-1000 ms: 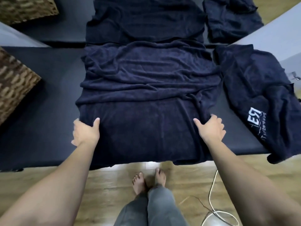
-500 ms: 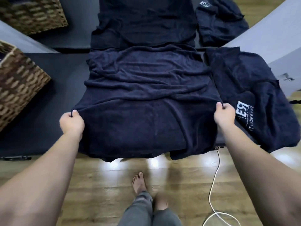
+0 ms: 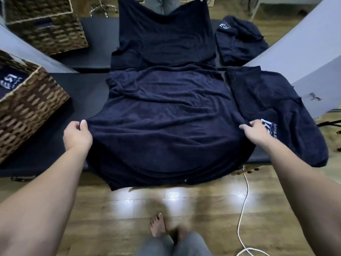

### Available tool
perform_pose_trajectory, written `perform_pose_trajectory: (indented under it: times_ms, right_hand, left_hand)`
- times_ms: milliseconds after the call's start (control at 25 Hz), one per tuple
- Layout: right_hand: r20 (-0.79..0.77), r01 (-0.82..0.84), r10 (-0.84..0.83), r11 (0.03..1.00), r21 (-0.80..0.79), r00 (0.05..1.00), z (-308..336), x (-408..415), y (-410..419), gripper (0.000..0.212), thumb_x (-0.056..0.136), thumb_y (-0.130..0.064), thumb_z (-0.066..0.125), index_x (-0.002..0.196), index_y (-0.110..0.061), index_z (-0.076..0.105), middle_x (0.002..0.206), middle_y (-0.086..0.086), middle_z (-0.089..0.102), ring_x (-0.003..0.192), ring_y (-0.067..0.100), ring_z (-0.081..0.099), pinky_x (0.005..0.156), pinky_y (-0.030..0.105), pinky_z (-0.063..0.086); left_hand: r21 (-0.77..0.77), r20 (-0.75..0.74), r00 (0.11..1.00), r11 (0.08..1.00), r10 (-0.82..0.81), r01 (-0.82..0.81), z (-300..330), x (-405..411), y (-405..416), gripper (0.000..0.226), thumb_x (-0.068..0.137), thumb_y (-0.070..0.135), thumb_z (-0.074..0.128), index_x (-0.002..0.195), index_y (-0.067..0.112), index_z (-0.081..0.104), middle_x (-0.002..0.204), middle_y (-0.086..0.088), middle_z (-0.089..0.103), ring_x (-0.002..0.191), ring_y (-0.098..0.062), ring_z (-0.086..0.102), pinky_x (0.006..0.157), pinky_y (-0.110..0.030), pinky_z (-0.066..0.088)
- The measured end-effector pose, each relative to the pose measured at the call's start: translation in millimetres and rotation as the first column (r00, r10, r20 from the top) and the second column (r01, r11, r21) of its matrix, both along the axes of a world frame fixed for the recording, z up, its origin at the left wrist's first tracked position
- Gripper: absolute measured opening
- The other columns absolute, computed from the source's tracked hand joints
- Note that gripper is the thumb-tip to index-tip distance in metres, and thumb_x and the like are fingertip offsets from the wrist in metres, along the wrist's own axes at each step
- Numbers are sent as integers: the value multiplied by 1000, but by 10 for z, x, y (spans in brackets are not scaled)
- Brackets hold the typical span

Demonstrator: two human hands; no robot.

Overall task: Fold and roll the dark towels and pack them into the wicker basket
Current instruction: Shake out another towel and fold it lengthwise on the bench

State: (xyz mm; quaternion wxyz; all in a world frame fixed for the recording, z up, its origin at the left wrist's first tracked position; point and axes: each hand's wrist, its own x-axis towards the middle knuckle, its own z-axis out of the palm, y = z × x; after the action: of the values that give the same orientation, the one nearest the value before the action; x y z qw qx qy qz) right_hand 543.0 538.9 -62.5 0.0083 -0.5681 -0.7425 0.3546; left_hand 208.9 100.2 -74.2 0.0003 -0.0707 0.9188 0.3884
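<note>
A dark navy towel (image 3: 166, 111) lies spread along the black table (image 3: 60, 137), its near end hanging over the front edge. My left hand (image 3: 77, 134) pinches the towel's left edge. My right hand (image 3: 255, 131) grips its right edge. Both hold the cloth slightly raised. A wicker basket (image 3: 31, 108) stands at the left of the table with a dark logo towel (image 3: 9, 81) inside it. More dark towels (image 3: 273, 111) with a white logo lie in a heap at the right.
A mirror at the back reflects the towel, a second basket (image 3: 46, 24) and a towel pile (image 3: 238, 37). A white cable (image 3: 243, 209) trails over the wooden floor at the right. My bare feet (image 3: 160, 226) stand below the table edge.
Both hands moved from resting flat on the towel's near part out to its side edges and took hold of them. The view pulled back and my feet stepped backward.
</note>
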Motion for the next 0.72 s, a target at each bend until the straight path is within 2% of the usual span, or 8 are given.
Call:
perform_pose_trajectory:
  times_ms: [80, 160, 240, 360, 480, 560, 640, 720]
  right_hand:
    - [143, -114, 117, 993, -29, 983, 62, 77, -33, 52, 71, -36, 68, 112, -6, 60, 110, 15, 65, 105, 34, 61, 85, 39, 46]
    - [276, -251, 218, 964, 91, 936, 59, 205, -46, 39, 90, -16, 64, 122, 4, 60, 123, 28, 62, 115, 41, 58, 97, 41, 45]
    - [234, -211, 156, 949, 236, 960, 55, 333, -44, 32, 100, -14, 53, 124, 7, 59, 131, 34, 57, 123, 47, 52, 105, 45, 42]
    - [129, -61, 25, 957, 284, 991, 85, 446, -79, 37, 106, -24, 43, 128, 2, 56, 134, 32, 54, 125, 49, 49, 105, 48, 39]
    - [82, 27, -42, 985, 173, 996, 41, 507, -132, 49, 104, -34, 41, 133, 4, 49, 136, 32, 53, 126, 47, 49, 106, 48, 37]
    - [40, 30, -32, 998, 54, 999, 21, 520, -194, 61, 93, -43, 59, 135, -2, 44, 133, 23, 56, 121, 40, 54, 106, 46, 43]
    - [5, -40, 41, 997, -60, 999, 103, 513, -316, 71, 83, -32, 76, 139, -14, 37, 125, 9, 53, 111, 29, 55, 93, 41, 49]
    - [57, -228, 231, 972, -53, 971, 169, 532, -392, 84, 81, -14, 81, 147, -18, 29, 122, 7, 46, 106, 24, 51, 84, 33, 46]
  left_hand:
    - [-17, 60, 998, 999, -25, 27, 37, -1, -38, 31, 101, 34, 48, 113, 9, 60, 122, -17, 64, 114, -37, 57, 100, -40, 42]
    - [43, 169, 985, 999, -32, 25, 71, 10, -80, 26, 93, 28, 52, 115, 13, 53, 125, -16, 61, 114, -35, 57, 101, -41, 42]
    - [79, 209, 975, 996, -68, 52, 107, 30, -181, 29, 86, 19, 52, 114, 18, 45, 125, -17, 58, 112, -36, 57, 100, -45, 46]
    - [-58, 205, 956, 972, -212, 228, 119, 69, -340, 38, 91, 4, 49, 128, 12, 41, 116, -15, 51, 102, -32, 52, 94, -41, 43]
    - [-155, 188, 911, 904, -368, 398, 130, 160, -383, 30, 98, 9, 53, 126, 13, 42, 115, -16, 54, 100, -34, 52, 96, -42, 41]
    - [-167, 163, 905, 893, -393, 417, 121, 209, -434, 24, 99, 15, 57, 121, 16, 47, 121, -15, 59, 111, -37, 56, 99, -41, 40]
    - [-212, 120, 908, 883, -401, 418, 129, 256, -477, 14, 99, 18, 59, 112, 16, 56, 123, -13, 63, 116, -37, 56, 100, -41, 41]
    - [-289, 103, 909, 863, -404, 415, 170, 303, -485, 6, 99, 20, 56, 100, 20, 63, 119, -14, 67, 114, -39, 57, 98, -42, 43]
